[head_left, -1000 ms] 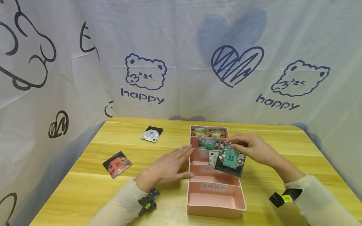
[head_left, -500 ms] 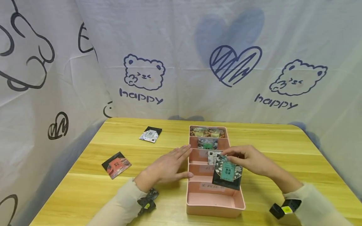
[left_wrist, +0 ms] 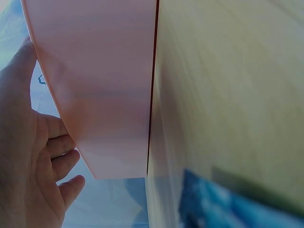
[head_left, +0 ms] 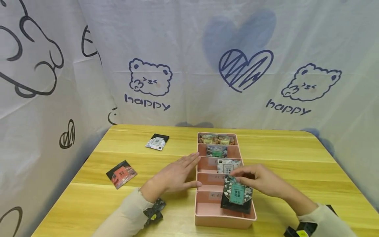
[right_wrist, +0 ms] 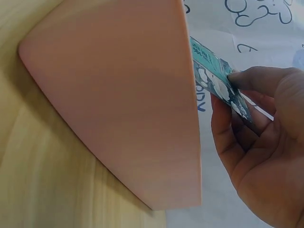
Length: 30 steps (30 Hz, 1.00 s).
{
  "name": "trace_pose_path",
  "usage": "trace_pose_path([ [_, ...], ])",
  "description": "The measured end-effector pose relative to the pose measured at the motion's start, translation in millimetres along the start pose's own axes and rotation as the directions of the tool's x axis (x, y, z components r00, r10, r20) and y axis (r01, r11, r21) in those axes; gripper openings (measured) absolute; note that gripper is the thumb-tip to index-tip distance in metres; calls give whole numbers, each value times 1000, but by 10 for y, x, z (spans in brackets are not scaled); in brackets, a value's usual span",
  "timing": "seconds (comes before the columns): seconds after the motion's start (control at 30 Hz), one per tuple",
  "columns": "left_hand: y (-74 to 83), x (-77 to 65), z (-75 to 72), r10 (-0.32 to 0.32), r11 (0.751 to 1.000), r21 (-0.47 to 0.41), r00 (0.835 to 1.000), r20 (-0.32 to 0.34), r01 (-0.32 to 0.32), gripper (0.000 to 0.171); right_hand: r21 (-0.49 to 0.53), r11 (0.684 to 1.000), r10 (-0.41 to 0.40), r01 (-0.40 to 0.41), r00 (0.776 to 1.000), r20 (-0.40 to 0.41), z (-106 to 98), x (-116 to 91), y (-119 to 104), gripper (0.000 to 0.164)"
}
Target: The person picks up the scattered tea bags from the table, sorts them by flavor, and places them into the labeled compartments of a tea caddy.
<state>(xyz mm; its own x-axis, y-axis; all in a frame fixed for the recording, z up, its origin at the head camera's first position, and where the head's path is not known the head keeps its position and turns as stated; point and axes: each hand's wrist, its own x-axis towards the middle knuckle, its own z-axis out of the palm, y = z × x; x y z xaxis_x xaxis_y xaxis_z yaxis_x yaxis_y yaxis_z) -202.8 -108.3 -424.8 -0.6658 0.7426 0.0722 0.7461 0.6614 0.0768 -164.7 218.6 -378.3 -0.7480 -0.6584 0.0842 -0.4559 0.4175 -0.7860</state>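
I have the dark sachet with the teal label [head_left: 237,196] pinched near its top edge between the thumb and fingers of the right hand [head_left: 260,184]; it hangs tilted over the nearest compartment of the pink box [head_left: 225,222], and on my right wrist view its lower end passes behind the side wall. Whether it touches the compartment floor, I can't tell. My left hand [head_left: 174,177] is spread along the box's left rim, thumb apart from the fingers, fingertips against the edge, gripping nothing. Farther back in the box, the third compartment from the far end holds a pale sachet [head_left: 226,165], the next one a sachet with a green label [head_left: 217,152], and the farthest a pair of sachets with yellow labels [head_left: 208,140]. To the left, flat on the yellow wood-grain table [head_left: 88,200], lie a sachet with a red label [head_left: 121,174] and, beyond it, a black-and-white sachet [head_left: 157,142]. Behind everything hangs a white cloth [head_left: 195,95] printed with bears, hearts and "happy".
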Motion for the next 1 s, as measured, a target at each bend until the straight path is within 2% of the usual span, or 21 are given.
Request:
trace_pose_path([
  [0.13,-1,2,12,-3,1000,-3,1000,-5,3,97,7,1000,11,-11,1000,8,48,-36,-5,23],
  [0.3,0,0,11,-3,1000,-1,1000,-10,3,97,-36,999,27,-26,999,24,103,-57,-21,23],
  [0.6,7,-6,-1,-6,1000,-13,1000,-5,5,97,-138,989,-39,43,999,37,135,-81,-48,23],
  [0.77,7,-9,-5,-7,1000,-14,1000,-5,7,96,-193,973,-122,131,991,57,147,-81,-32,22],
  [1.0,14,-13,-6,-11,1000,-11,1000,3,11,96,-211,941,-258,266,964,63,174,-66,44,20],
])
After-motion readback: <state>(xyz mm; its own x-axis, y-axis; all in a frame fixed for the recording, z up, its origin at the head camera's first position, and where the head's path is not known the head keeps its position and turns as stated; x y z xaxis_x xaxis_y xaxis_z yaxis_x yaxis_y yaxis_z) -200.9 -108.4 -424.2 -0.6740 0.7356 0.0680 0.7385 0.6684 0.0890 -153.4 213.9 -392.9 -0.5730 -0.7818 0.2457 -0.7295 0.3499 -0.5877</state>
